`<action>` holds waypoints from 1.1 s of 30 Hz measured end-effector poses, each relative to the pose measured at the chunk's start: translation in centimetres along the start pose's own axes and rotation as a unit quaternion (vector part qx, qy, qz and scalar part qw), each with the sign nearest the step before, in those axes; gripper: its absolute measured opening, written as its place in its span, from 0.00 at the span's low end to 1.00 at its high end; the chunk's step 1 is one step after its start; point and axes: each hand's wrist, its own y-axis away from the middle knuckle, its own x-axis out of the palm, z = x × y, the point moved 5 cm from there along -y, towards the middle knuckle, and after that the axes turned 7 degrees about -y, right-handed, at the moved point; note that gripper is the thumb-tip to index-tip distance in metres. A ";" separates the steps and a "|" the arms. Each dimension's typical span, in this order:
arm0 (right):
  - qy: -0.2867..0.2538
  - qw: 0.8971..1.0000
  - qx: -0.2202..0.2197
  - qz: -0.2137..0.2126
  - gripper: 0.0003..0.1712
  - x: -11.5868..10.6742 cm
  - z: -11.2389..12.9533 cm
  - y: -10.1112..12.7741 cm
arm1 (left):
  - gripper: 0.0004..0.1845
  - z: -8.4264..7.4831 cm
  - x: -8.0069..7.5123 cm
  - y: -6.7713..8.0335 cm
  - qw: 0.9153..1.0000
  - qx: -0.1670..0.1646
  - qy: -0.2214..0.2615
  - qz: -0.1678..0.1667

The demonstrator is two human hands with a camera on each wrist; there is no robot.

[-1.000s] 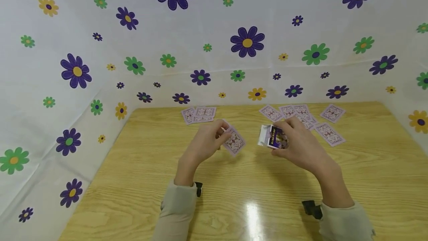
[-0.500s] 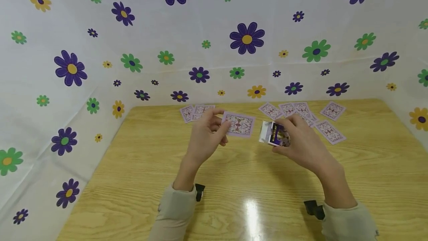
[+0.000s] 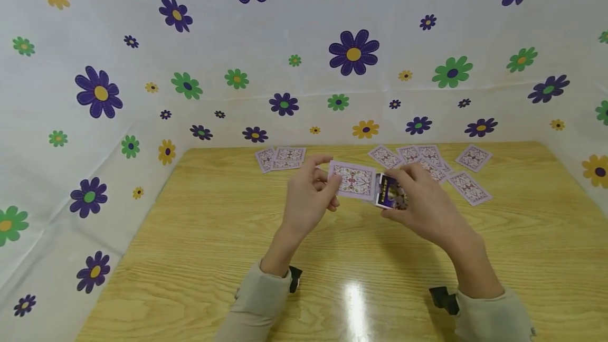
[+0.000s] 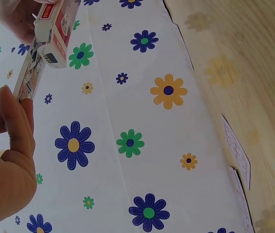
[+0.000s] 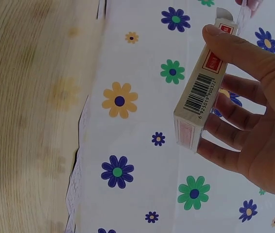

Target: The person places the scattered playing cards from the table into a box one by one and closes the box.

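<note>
Above the middle of the wooden table (image 3: pixel 199 257), my left hand (image 3: pixel 311 199) pinches a purple-backed playing card (image 3: pixel 353 180) by its left end. The card's right end meets the open end of a small card box (image 3: pixel 390 192). My right hand (image 3: pixel 423 202) grips that box with thumb and curled fingers. The right wrist view shows the box (image 5: pixel 203 92) with a barcode on its side. In the left wrist view, the card (image 4: pixel 29 77) is edge-on, its tip at the box (image 4: pixel 55 31).
Two face-down cards (image 3: pixel 281 158) lie at the back left of the table. Several more (image 3: pixel 429 165) are spread at the back right, behind my right hand. White flowered sheeting (image 3: pixel 142 67) walls in the table on three sides.
My left hand lifted the card off the table, turned it level and carried it right to the open end of the box. The right hand with the box barely moved.
</note>
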 end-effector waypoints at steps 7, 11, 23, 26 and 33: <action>0.006 1.000 -0.007 0.004 0.43 0.2 0.1 0.0 | 0.21 -0.6 0.2 0.0 0.999 0.014 -0.039 -0.003; 0.007 1.000 -0.013 0.001 0.43 0.2 0.2 0.0 | 0.21 -0.7 0.3 0.0 0.999 0.015 -0.045 0.002; 0.009 1.000 -0.022 -0.002 0.44 0.3 0.3 0.0 | 0.20 -0.6 1.0 0.4 0.998 0.009 -0.044 0.033; 0.010 1.000 -0.021 -0.001 0.44 0.3 0.3 0.0 | 0.20 -0.6 1.2 0.5 0.998 0.009 -0.053 0.038; 0.012 1.000 -0.026 -0.007 0.44 0.2 0.4 0.0 | 0.19 -1.1 1.5 0.7 0.994 0.034 -0.082 0.064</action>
